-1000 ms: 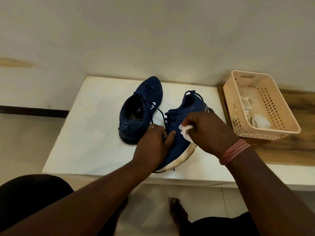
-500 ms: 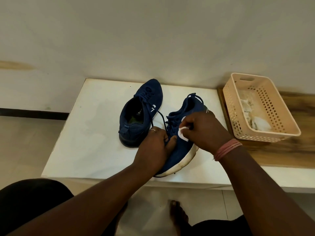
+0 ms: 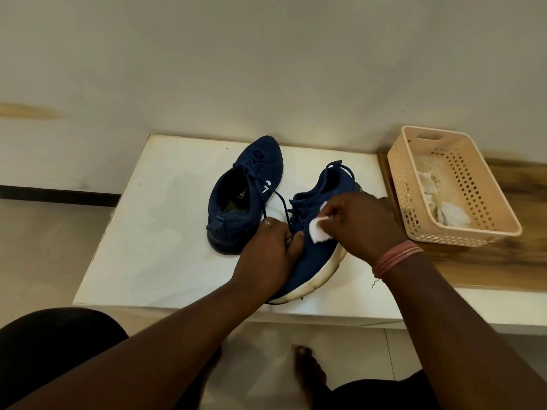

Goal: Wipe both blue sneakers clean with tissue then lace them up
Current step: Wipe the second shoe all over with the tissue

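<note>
on the white tabletop (image 3: 142,232), the left hand (image 3: 266,255) clamps its fingers around the toe end of the tilted right blue sneaker (image 3: 313,255) while the right hand (image 3: 361,226) pinches a white tissue (image 3: 318,230) against its upper, the other blue sneaker (image 3: 245,190) just beside it.

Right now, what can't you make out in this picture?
All in the head view:
- Toe of the near sneaker: covered by the left hand.
- Its outer side: behind the right hand holding the tissue.
- White logo on the far sneaker: too small to read.
- Basket contents: blurred white wads.
</note>
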